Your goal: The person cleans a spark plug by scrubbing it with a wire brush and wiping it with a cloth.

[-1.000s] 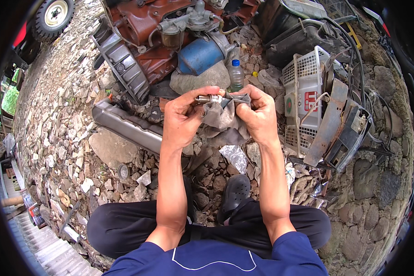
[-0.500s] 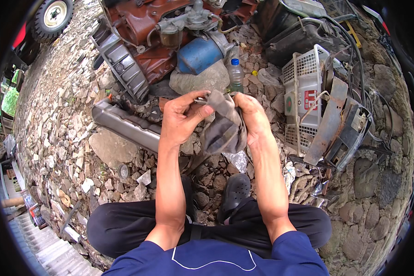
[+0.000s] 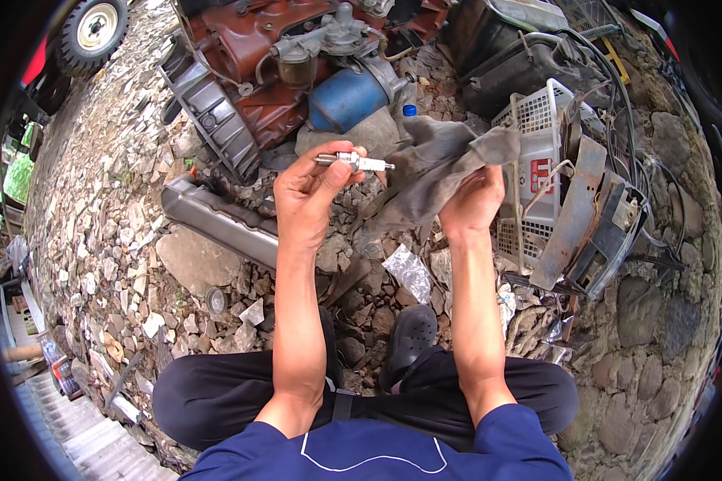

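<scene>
Between the thumb and fingers of my left hand (image 3: 309, 192) is a spark plug (image 3: 357, 161), lying almost level with its white insulator pointing right. My right hand (image 3: 475, 200) grips a dirty grey rag (image 3: 437, 164), which hangs loosely spread to the left and up from the fingers. A small gap separates the rag from the plug's tip. Both hands are raised over the stony ground in front of my knees. Behind the rag, only the blue cap of a plastic bottle (image 3: 410, 110) shows clearly.
Ahead stands a red-brown engine block (image 3: 245, 48) with a blue cylindrical filter (image 3: 346, 103), by a big stone. A grey metal cover (image 3: 217, 216) lies to the left. On the right, a white plastic crate (image 3: 529, 120) leans with rusty metal parts (image 3: 573, 208). Crumpled foil (image 3: 407, 272) lies near my shoe.
The rag has come off the spark plug and moved right with my right hand, unfolding. The spark plug, mostly covered before, now shows in my left hand.
</scene>
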### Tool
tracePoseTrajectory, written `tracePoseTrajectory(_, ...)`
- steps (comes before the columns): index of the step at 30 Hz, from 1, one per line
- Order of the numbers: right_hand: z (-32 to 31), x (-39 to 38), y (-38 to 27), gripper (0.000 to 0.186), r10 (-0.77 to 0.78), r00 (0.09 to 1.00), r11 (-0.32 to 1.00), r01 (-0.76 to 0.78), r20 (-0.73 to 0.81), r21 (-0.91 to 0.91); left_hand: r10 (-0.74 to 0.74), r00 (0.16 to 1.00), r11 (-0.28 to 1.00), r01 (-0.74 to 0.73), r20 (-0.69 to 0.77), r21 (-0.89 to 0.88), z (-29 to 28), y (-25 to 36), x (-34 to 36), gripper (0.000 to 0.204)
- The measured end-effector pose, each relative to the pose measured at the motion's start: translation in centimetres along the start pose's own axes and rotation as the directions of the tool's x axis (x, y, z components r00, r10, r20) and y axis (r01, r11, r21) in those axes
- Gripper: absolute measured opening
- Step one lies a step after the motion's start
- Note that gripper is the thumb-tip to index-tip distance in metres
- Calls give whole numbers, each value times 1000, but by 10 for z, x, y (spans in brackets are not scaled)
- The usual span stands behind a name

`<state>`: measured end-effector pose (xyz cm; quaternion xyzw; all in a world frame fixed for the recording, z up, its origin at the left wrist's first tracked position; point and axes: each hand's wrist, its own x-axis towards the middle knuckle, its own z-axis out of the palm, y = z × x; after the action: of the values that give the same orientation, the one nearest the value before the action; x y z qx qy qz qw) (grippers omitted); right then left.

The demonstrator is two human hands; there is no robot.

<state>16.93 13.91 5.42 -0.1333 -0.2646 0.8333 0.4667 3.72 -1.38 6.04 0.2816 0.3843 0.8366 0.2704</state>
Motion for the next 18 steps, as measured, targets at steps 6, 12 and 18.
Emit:
tracePoseTrajectory(6, 40, -28, 4, 33, 13, 901, 699, 301, 433, -648, 13, 999, 997, -16, 36, 82, 1, 0, -2, 26)
tracePoseTrajectory(12, 37, -29, 17, 20, -72, 860, 523, 465, 506, -715, 2, 995, 975, -23, 97, 220, 3, 6, -3, 32)
tracePoseTrajectory(18, 33, -26, 12, 21, -93, 797, 397, 580, 597, -712, -34, 985, 983, 2, 167, 185, 4, 5, -4, 38)
